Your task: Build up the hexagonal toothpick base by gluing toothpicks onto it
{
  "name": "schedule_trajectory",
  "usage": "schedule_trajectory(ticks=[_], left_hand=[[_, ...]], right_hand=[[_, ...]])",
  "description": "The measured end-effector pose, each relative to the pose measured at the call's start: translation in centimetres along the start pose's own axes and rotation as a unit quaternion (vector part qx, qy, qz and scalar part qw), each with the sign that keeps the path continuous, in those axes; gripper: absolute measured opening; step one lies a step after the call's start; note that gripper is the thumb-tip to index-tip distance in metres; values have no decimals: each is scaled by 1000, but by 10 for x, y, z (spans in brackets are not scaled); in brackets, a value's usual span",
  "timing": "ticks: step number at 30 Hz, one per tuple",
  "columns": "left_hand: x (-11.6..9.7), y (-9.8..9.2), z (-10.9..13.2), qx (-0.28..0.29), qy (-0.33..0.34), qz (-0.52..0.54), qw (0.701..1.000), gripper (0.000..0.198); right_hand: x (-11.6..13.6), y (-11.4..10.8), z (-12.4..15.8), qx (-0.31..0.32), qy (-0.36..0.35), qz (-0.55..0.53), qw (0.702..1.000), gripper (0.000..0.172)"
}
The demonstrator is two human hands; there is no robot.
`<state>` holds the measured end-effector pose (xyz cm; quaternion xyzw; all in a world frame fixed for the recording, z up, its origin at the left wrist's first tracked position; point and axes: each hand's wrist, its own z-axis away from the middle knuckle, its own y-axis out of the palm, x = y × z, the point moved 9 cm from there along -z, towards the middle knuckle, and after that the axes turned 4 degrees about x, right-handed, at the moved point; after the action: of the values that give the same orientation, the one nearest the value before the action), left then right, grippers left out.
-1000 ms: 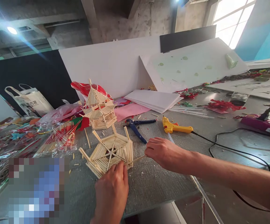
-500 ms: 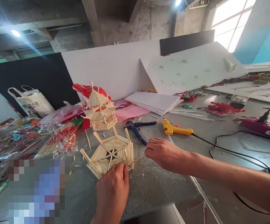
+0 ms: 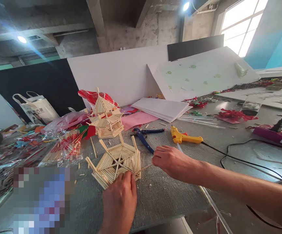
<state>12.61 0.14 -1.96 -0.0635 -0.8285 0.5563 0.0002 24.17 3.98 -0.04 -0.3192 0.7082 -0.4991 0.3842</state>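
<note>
A hexagonal wooden-stick structure (image 3: pixel 106 162) lies on the table, with short posts standing at its corners and spokes meeting in the middle. At its front edge my left hand (image 3: pixel 121 196) is closed, fingertips against the sticks and partly hidden. My right hand (image 3: pixel 166 161), closed in a pinch to the right of the structure, grips a thin wooden stick (image 3: pixel 145 167). That stick's far end reaches the structure's right front side, near my left fingers. Behind stands a tiered stick pagoda (image 3: pixel 106 121) with a pointed roof.
Blue-handled cutters (image 3: pixel 144 140) lie beyond my right hand, beside a yellow glue gun (image 3: pixel 188 138) with a black cord. A purple power strip (image 3: pixel 272 136) sits at the right. Bagged sticks (image 3: pixel 69 144) are on the left, and stacked white boards (image 3: pixel 161 109) lie behind.
The whole view has shifted slightly, so things appear a little farther right and lower. Both hands keep nearly the same place and grip at the structure.
</note>
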Motion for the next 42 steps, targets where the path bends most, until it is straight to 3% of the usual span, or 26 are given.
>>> schedule_trajectory(ticks=[7, 21, 31, 42], left_hand=[[-24, 4, 30, -79, 58, 2, 995, 28], [-8, 1, 23, -76, 45, -30, 996, 26], [4, 2, 9, -28, 7, -23, 999, 21], [4, 1, 4, 0, -9, -7, 1000, 21]], right_hand=[[0, 5, 4, -9, 2, -38, 999, 23], [1, 5, 2, -17, -2, -27, 1000, 20], [5, 4, 0, 0, -11, -13, 1000, 16], [4, 4, 0, 4, -7, 1, 1000, 14]])
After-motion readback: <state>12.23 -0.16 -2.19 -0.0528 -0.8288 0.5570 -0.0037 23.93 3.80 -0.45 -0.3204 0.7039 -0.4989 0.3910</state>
